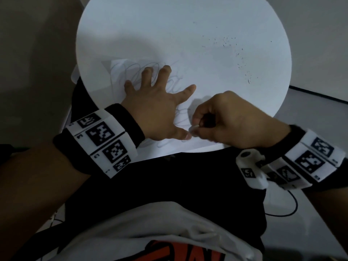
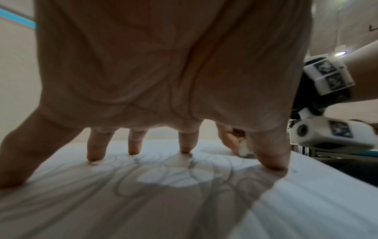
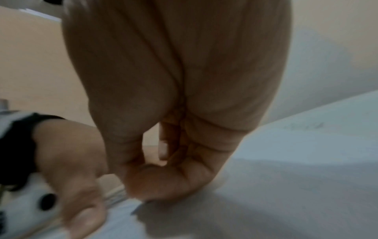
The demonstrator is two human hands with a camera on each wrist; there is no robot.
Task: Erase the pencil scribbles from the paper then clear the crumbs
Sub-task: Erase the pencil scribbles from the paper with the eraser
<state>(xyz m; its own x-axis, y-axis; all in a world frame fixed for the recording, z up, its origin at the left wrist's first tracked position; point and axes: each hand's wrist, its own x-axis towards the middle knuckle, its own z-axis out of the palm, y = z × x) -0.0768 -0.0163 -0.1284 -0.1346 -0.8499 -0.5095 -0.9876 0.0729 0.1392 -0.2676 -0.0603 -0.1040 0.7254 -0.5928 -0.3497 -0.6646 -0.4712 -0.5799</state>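
A white sheet of paper (image 1: 188, 80) with looping pencil scribbles (image 1: 175, 84) lies on the near part of a round white table (image 1: 131, 25). My left hand (image 1: 156, 102) presses flat on the sheet with its fingers spread; in the left wrist view the fingertips (image 2: 96, 155) stand on the scribbles (image 2: 163, 174). My right hand (image 1: 222, 121) pinches a small white eraser (image 1: 194, 127) against the paper just beside the left thumb. In the right wrist view the curled right hand (image 3: 163, 177) hides the eraser. Dark eraser crumbs (image 1: 243, 61) are scattered over the far right of the table.
The table's near edge (image 1: 169, 156) runs right below both hands, above my dark lap. A black cable (image 1: 288, 210) lies on the grey floor at the right. Part of the sheet hangs over the table's left edge (image 1: 75, 76).
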